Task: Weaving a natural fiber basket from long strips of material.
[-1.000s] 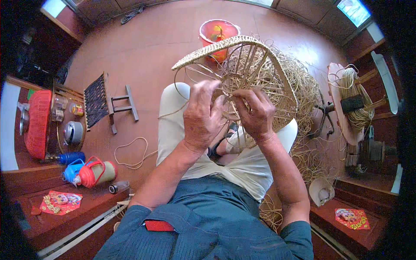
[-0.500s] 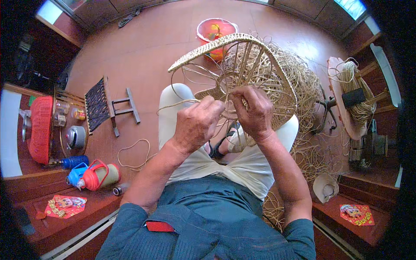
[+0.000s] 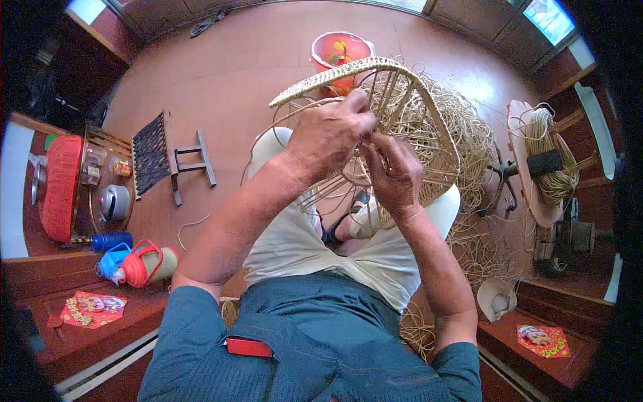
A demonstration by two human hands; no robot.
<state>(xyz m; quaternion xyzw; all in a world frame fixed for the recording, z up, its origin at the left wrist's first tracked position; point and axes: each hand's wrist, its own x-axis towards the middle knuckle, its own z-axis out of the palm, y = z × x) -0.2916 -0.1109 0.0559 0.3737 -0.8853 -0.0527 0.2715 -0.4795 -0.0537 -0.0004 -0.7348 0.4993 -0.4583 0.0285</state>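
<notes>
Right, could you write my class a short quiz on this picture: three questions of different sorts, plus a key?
1. True or false: the left hand and right hand are far apart.
2. What is the main colour of the bucket partly hidden behind the woven frame?
a) blue
b) red
c) green
3. Fill in: the black-topped stool is on the ____ side of the picture.

Key: 1 false; 2 b; 3 left.

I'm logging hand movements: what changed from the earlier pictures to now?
The left hand has moved forward and slightly right, close to the right hand. Less of the loose cord on the floor shows. Any change of grip cannot be made out. The right hand, woven frame and red bucket stayed about where they were.
</notes>
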